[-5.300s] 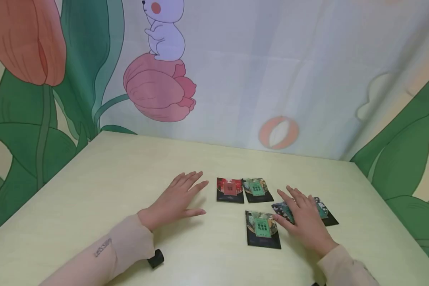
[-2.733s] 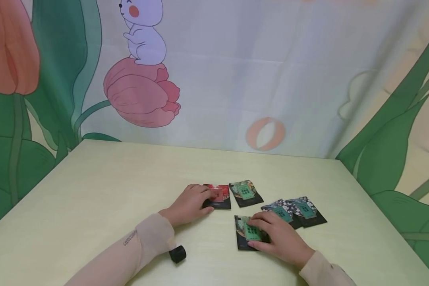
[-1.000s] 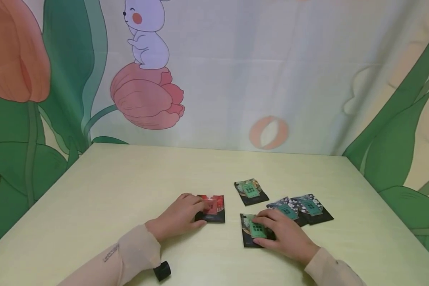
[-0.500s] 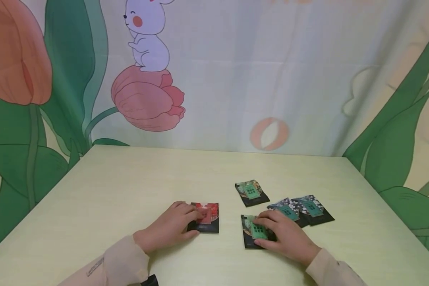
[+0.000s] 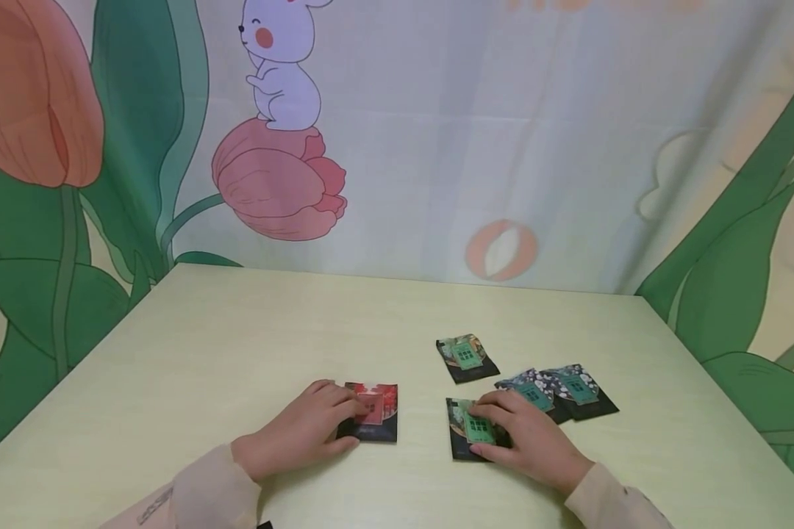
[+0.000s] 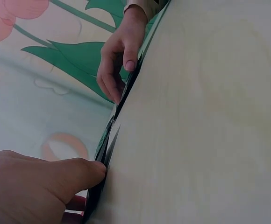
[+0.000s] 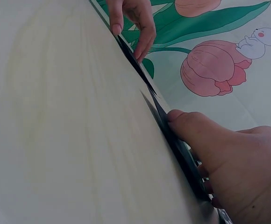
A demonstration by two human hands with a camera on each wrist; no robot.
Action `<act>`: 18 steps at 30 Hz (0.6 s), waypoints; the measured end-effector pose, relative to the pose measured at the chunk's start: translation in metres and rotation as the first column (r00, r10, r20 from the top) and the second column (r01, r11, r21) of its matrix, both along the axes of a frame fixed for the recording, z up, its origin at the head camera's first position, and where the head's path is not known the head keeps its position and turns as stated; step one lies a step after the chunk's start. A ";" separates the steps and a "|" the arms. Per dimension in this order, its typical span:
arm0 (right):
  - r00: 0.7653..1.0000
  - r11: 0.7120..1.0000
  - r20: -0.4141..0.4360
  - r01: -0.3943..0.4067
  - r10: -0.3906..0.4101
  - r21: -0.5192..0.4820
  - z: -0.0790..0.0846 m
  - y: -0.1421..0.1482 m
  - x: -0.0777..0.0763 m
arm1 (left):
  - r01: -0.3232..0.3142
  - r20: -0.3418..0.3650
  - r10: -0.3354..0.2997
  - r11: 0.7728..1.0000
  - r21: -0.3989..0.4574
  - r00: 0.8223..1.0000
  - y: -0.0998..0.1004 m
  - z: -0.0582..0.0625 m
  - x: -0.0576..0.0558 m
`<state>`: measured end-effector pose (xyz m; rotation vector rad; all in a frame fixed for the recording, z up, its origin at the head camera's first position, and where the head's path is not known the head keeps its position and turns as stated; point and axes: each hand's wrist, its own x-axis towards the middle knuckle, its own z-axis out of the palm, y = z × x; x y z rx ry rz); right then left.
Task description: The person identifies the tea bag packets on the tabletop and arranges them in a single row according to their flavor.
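A flat black sachet (image 5: 380,415) with a red picture and red label lies left of centre on the table. My left hand (image 5: 298,433) grips its left side, fingers over the top and thumb at the near edge. To the right, my right hand (image 5: 536,444) holds a black sachet with a green label (image 5: 461,433) by its right side, hiding part of it. In the left wrist view, the left thumb (image 6: 91,171) presses along the dark sachet edge. The right wrist view shows the right thumb (image 7: 184,122) likewise on a sachet edge.
Behind the right hand lie two overlapping sachets with white-blossom prints, a nearer one (image 5: 534,393) and a farther one (image 5: 578,389). Another green-labelled sachet (image 5: 466,356) lies farther back on the pale table (image 5: 271,330). A printed curtain (image 5: 410,147) hangs beyond the table's far edge.
My left hand reached the red sachet beside the far green one and slid it left and nearer. My right hand moved from the blossom sachets onto the nearer green one and stays there.
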<state>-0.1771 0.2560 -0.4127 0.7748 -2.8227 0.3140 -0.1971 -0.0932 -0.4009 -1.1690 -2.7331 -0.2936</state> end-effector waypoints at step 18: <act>1.000 1.000 -0.024 -0.012 0.013 0.010 0.000 0.000 0.001 | 0.005 0.033 -0.005 1.000 -0.007 0.999 -0.014 0.004 0.018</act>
